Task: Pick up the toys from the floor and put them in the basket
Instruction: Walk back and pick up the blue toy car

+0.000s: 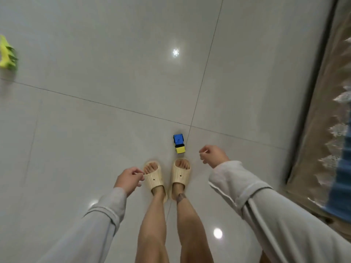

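Note:
A small blue and yellow toy truck (179, 143) stands on the pale tiled floor just ahead of my right foot. A yellow-green toy (7, 53) lies at the far left edge, partly cut off. My right hand (213, 156) hangs to the right of the truck, fingers loosely curled, holding nothing. My left hand (129, 178) hovers over the left slipper with its fingers loosely curled and nothing in them. No basket is in view.
My feet in cream slippers (167, 176) stand close together at the centre. A bed or sofa edge with a lace-trimmed beige cover (322, 120) and blue fabric (341, 183) runs down the right side. Glossy floor tiles reflect ceiling lights.

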Demonstrator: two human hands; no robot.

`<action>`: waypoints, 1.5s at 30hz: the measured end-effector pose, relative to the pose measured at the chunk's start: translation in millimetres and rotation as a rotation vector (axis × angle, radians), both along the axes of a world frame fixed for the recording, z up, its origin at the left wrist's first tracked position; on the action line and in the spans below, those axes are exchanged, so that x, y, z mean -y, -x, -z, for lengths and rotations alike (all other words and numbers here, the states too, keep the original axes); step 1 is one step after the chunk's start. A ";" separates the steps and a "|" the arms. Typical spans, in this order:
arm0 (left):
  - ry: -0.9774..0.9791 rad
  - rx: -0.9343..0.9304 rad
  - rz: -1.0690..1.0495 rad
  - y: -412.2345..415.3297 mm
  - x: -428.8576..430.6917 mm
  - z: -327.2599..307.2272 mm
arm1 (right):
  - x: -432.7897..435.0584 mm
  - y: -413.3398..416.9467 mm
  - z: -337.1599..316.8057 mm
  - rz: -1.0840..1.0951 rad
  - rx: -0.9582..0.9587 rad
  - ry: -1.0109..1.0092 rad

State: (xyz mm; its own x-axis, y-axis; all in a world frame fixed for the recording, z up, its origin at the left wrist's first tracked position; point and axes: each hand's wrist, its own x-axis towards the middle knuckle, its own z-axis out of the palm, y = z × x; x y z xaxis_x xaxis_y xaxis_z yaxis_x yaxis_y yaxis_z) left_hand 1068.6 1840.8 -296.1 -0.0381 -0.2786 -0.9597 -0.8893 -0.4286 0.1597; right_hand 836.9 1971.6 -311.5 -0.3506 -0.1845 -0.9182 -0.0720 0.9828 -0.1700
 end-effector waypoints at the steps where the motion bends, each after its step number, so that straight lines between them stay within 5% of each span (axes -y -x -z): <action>1: -0.014 -0.005 -0.003 4.4 -2.7 24.9 | 4.1 1.0 27.3 0.008 0.011 0.020; 8: 0.001 -0.035 0.050 18.0 -5.5 167.2 | 0.1 -27.8 192.8 0.153 -0.059 0.038; 13: -0.001 -0.035 0.033 6.9 -1.8 235.5 | -8.9 -65.1 282.6 0.057 -0.178 -0.004; 22: -0.010 0.060 0.052 -31.1 2.8 255.2 | -2.5 -77.2 334.3 0.200 -0.274 -0.031; 31: 0.090 0.037 0.115 -26.8 10.8 122.6 | -20.1 -51.8 119.0 0.214 -0.217 0.084; 45: 0.161 -0.116 -0.185 -42.4 -37.5 -204.9 | -42.1 -19.7 -253.8 0.310 -0.103 0.340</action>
State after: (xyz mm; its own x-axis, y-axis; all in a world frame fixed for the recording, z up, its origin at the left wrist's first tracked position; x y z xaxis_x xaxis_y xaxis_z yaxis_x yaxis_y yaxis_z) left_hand 1110.9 1878.3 -91.3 -0.0798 -0.4400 -0.8945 -0.7698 -0.5429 0.3357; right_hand 856.7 2013.6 -57.7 -0.5224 -0.3408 -0.7816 0.1831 0.8505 -0.4932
